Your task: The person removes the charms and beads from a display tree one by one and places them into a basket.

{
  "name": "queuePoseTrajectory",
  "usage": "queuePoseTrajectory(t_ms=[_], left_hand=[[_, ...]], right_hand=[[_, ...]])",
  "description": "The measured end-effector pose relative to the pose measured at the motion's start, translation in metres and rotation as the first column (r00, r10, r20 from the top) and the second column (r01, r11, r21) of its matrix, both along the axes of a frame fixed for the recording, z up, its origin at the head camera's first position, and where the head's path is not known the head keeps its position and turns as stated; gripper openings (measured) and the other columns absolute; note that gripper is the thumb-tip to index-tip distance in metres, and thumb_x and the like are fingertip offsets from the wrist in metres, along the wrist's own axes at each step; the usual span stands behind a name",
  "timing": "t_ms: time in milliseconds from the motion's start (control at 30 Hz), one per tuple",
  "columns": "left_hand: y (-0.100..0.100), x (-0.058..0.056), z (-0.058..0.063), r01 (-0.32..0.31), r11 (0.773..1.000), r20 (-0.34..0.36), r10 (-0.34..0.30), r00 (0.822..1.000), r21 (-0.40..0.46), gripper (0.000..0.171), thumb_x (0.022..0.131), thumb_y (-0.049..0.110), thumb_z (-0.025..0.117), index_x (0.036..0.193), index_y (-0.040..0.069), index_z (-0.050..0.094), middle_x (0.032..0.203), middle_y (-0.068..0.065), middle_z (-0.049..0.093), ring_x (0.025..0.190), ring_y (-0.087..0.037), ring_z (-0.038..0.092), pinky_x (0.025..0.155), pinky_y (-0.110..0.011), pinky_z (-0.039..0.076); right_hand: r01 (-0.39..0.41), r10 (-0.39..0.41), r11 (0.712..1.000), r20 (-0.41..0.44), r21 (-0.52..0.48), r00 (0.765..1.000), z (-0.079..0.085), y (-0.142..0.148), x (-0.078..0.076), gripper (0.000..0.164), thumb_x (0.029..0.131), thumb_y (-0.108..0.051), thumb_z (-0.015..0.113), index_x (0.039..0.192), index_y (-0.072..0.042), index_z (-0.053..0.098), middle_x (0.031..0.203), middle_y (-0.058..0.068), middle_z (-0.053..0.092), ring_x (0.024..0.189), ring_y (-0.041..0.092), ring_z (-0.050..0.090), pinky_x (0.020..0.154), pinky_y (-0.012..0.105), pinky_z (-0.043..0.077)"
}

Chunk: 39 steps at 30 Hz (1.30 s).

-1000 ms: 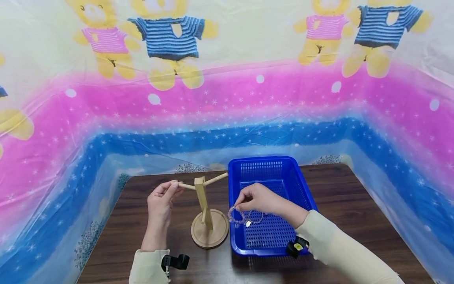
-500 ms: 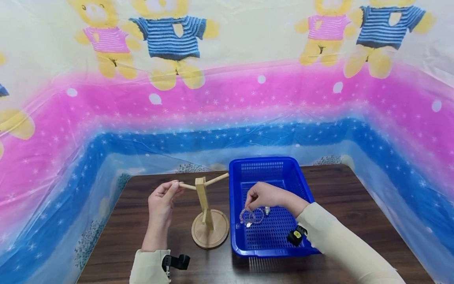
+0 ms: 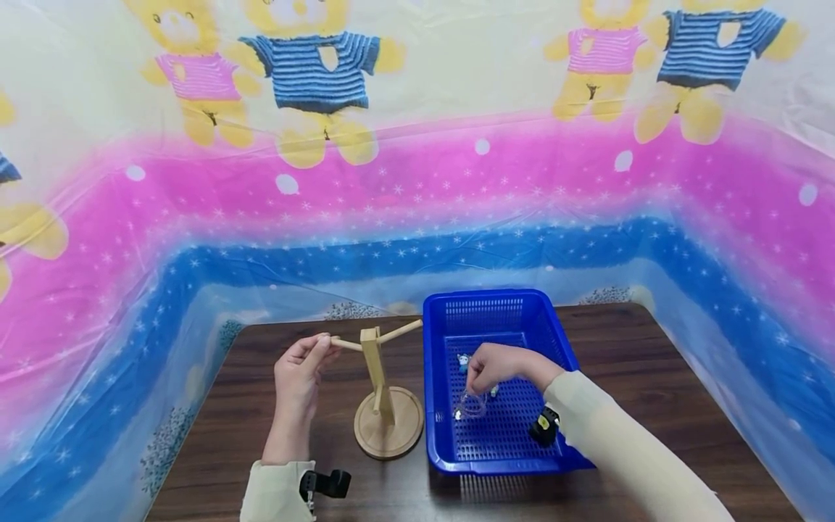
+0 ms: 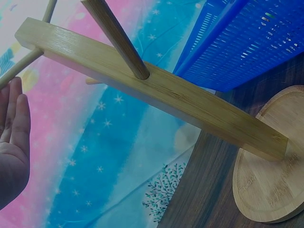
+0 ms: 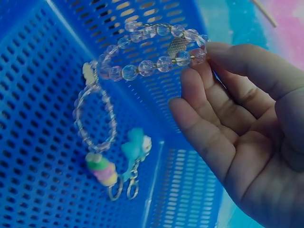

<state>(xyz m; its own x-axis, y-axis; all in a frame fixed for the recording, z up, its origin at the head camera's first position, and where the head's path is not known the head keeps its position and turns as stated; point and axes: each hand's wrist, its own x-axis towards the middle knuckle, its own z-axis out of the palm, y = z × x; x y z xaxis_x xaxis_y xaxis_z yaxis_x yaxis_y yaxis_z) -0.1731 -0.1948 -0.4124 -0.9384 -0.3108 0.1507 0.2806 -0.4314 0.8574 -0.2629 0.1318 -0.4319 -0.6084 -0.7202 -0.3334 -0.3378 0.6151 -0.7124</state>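
Note:
In the head view my left hand (image 3: 300, 373) pinches the tip of a pale wooden peg on the left of a wooden stand (image 3: 373, 362). The stand has an upright post, several pegs and a round base. My right hand (image 3: 501, 368) is over the blue basket, thumb and fingers pinching a clear pinkish beaded bracelet (image 5: 146, 66). A second beaded bracelet (image 5: 114, 126) with a whitish charm shows lower down in the basket. Beside it are a blue figure keychain (image 5: 134, 145) and a green, pink and yellow keychain (image 5: 101, 170). The left fingertips are cut off in the left wrist view.
The blue perforated basket (image 3: 450, 464) stands on a dark wood table (image 3: 215, 442), just right of the stand's round base (image 3: 398, 442). A peg (image 3: 401, 331) points toward the basket's left rim. Printed cloth (image 3: 417, 174) hangs behind and at both sides.
My right hand has moved right, inward from the basket's left rim, carrying the bracelet. The blue keychain has come into view. My left hand keeps its hold on the peg.

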Motion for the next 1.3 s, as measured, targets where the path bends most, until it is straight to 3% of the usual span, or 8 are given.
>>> queuePoseTrajectory(t_ms=[133, 333, 500, 700, 1000, 1300], left_hand=[[0.000, 0.000, -0.001, 0.004, 1.000, -0.003, -0.004, 1.000, 0.002, 0.033, 0.098, -0.008, 0.060, 0.082, 0.017, 0.076, 0.079, 0.006, 0.079, 0.074, -0.002, 0.075, 0.075, -0.017, 0.064], [0.000, 0.000, -0.002, -0.001, 1.000, -0.013, 0.001, 1.000, -0.003, 0.032, 0.098, -0.007, 0.061, 0.083, 0.017, 0.077, 0.079, 0.006, 0.079, 0.074, -0.002, 0.075, 0.074, -0.017, 0.064], [0.000, 0.001, -0.002, 0.005, 1.000, -0.019, -0.006, 1.000, -0.003, 0.032, 0.098, -0.007, 0.060, 0.084, 0.016, 0.077, 0.079, 0.006, 0.079, 0.075, -0.002, 0.076, 0.075, -0.018, 0.064], [-0.001, 0.002, -0.002, 0.004, 1.000, -0.011, -0.004, 1.000, -0.010, 0.032, 0.098, -0.007, 0.060, 0.083, 0.017, 0.077, 0.079, 0.006, 0.079, 0.074, -0.002, 0.075, 0.075, -0.017, 0.064], [-0.001, 0.001, -0.001, 0.010, 1.000, -0.013, -0.010, 1.000, -0.012, 0.031, 0.098, -0.006, 0.061, 0.084, 0.017, 0.077, 0.079, 0.006, 0.079, 0.075, -0.002, 0.076, 0.075, -0.017, 0.064], [0.000, 0.001, -0.002, 0.007, 1.000, -0.019, -0.007, 1.000, -0.007, 0.031, 0.097, -0.006, 0.061, 0.083, 0.017, 0.077, 0.079, 0.006, 0.079, 0.074, -0.002, 0.076, 0.074, -0.017, 0.064]], right_hand=[[0.012, -0.014, 0.999, 0.051, 0.040, 0.999, -0.007, 0.004, -0.002, 0.015, 0.084, 0.006, 0.061, 0.084, 0.003, 0.076, 0.071, -0.007, 0.065, 0.062, 0.006, 0.046, 0.064, 0.021, 0.049], [0.000, -0.011, 0.995, 0.114, 0.095, 0.993, -0.018, 0.009, -0.005, 0.018, 0.081, 0.007, 0.061, 0.082, 0.000, 0.077, 0.067, -0.007, 0.061, 0.062, 0.008, 0.044, 0.063, 0.019, 0.048], [0.009, -0.030, 0.992, 0.164, 0.127, 0.986, -0.029, 0.012, -0.006, 0.016, 0.081, 0.005, 0.063, 0.084, -0.002, 0.078, 0.075, -0.005, 0.071, 0.069, 0.006, 0.059, 0.072, 0.023, 0.061], [0.003, -0.030, 0.989, 0.188, 0.146, 0.982, -0.037, 0.011, -0.006, 0.012, 0.084, 0.002, 0.067, 0.088, 0.000, 0.078, 0.084, 0.001, 0.077, 0.077, 0.008, 0.070, 0.080, 0.029, 0.066], [0.034, -0.056, 0.991, 0.171, 0.130, 0.984, -0.044, 0.013, -0.009, 0.017, 0.082, 0.006, 0.062, 0.081, -0.001, 0.077, 0.084, 0.002, 0.077, 0.076, 0.007, 0.069, 0.078, 0.028, 0.066], [0.097, -0.106, 0.990, 0.080, 0.106, 0.991, -0.053, 0.014, -0.011, 0.015, 0.080, 0.008, 0.061, 0.080, 0.003, 0.076, 0.074, -0.002, 0.073, 0.072, 0.006, 0.065, 0.074, 0.027, 0.064]])
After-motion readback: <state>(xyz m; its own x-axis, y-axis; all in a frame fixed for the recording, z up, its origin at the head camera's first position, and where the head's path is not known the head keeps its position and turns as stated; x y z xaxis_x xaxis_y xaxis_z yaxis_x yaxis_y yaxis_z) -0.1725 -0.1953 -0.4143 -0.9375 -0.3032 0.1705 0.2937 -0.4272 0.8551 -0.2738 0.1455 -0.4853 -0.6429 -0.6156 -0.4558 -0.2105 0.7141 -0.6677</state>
